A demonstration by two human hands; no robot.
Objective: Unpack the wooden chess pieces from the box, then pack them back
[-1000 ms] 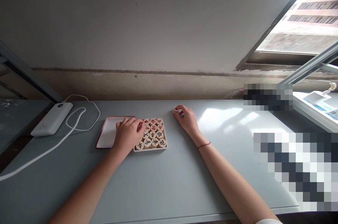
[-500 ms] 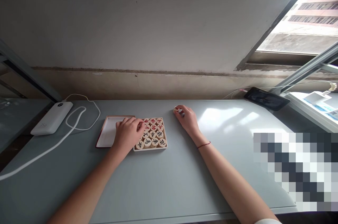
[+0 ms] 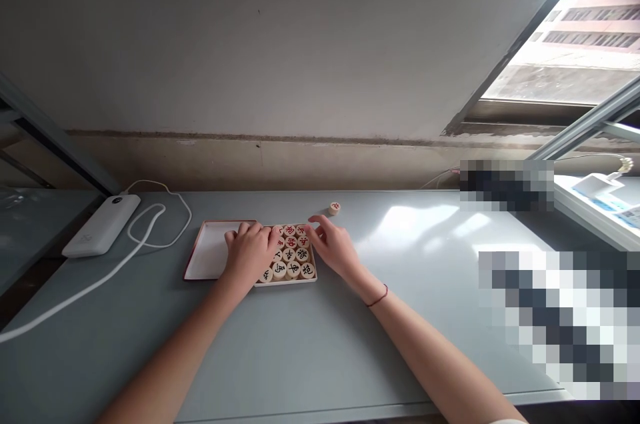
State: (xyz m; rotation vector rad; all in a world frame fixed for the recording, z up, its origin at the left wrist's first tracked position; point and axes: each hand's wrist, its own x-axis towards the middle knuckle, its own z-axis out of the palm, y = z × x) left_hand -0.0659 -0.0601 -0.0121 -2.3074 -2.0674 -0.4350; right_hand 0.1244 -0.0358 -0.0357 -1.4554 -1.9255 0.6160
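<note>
A shallow white box (image 3: 287,283) of Chinese chess pieces lies on the desk, its round pieces in rows with red characters at the back and black ones at the front. My left hand (image 3: 250,247) is on the box's left side, fingers bent over it, hiding the pieces there; its thumb is mostly hidden. At the box's back right corner is my right hand (image 3: 333,244), thumb and forefinger apart, with nothing seen in it. One red-lettered chess piece (image 3: 335,209) stands alone on the desk, just behind my right hand.
The box lid (image 3: 206,252) lies white inside up, left of the box, partly behind my left hand. A white power bank (image 3: 103,227) with a looping white cable (image 3: 107,271) is on the left of the grey desk (image 3: 300,357). A wall (image 3: 260,164) stands behind.
My right hand has let go of the chess piece, leaving it on the desk, and moved left and nearer to the box. My left hand has shifted slightly right over the box.
</note>
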